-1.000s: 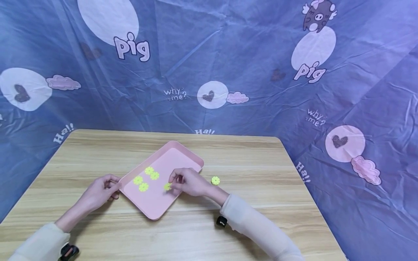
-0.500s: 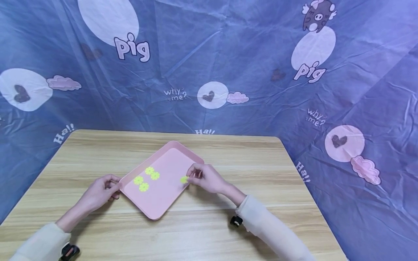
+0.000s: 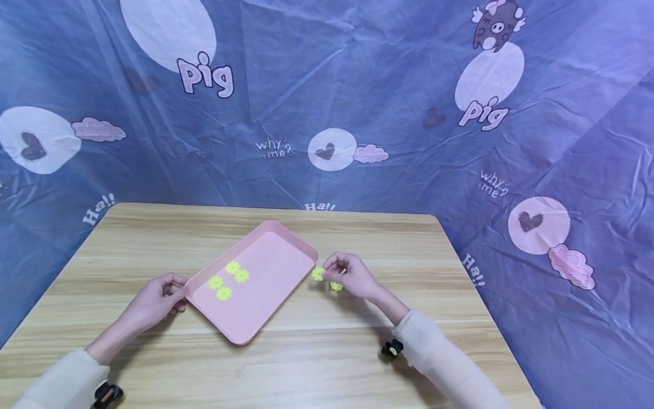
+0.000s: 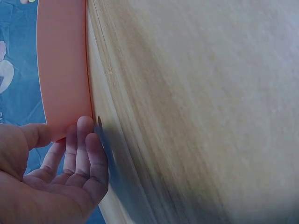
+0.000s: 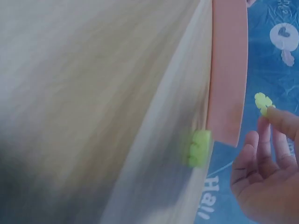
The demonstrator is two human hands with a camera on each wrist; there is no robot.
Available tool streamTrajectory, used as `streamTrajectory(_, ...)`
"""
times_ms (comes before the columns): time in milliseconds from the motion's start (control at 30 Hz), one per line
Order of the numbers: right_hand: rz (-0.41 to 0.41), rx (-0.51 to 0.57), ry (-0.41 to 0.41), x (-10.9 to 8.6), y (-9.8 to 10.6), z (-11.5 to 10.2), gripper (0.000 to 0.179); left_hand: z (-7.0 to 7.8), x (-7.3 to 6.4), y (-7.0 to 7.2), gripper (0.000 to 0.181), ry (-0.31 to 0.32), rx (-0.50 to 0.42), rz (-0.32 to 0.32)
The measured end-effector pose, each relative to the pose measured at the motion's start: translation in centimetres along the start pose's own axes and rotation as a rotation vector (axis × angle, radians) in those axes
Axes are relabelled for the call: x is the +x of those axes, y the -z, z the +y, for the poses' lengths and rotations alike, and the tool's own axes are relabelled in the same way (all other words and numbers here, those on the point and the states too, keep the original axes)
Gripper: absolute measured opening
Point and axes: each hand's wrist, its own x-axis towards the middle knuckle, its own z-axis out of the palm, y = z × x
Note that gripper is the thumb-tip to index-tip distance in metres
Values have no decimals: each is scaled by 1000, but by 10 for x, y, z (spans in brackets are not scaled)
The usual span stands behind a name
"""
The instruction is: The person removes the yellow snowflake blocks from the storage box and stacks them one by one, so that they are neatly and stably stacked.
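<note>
A pink rectangular tray (image 3: 271, 258) lies slanted on the table. Its left corner is gripped by my left hand (image 3: 155, 301), thumb on the rim and fingers against the outer wall (image 4: 63, 65). Toward the tray's left side lie several yellow-green flower-shaped pieces (image 3: 223, 293). Beyond the tray's right edge, my right hand (image 3: 355, 278) pinches another flower-shaped piece (image 3: 318, 274) between thumb and fingertips, held up above the table. Partly under that hand sits a further flower-shaped piece (image 3: 336, 286) on the wood; the right wrist view shows it as a thick, ridged yellow-green block (image 5: 200, 148).
The wooden table (image 3: 306, 363) has rounded back corners. A blue printed cloth (image 3: 286, 102) hangs right behind it and along its right side. Black wrist devices (image 3: 392, 349) sit below both pale sleeves.
My right hand has moved right, carrying the pinched flower-shaped piece from over the tray past its right edge toward the piece on the table. The left hand and tray stay put.
</note>
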Motion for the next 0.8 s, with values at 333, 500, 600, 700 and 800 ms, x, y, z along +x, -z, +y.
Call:
streamTrajectory(333,64,138,-240,-12,20,15,24,3,-2,1,32,6,-1,-1)
streamTrajectory(500,43,159,-293,-13,20,24,24,2,-2,1,31,8,-4,-2)
streamTrajectory(600,29,166,-303,-13,20,27,24,2,-2,1,32,10,-2,1)
streamTrajectory(700,27,151,-311,-14,21,28,24,2,-1,1,32,7,1,4)
streamTrajectory(800,41,125,-326,-15,20,30,23,2,-1,1,32,5,0,3)
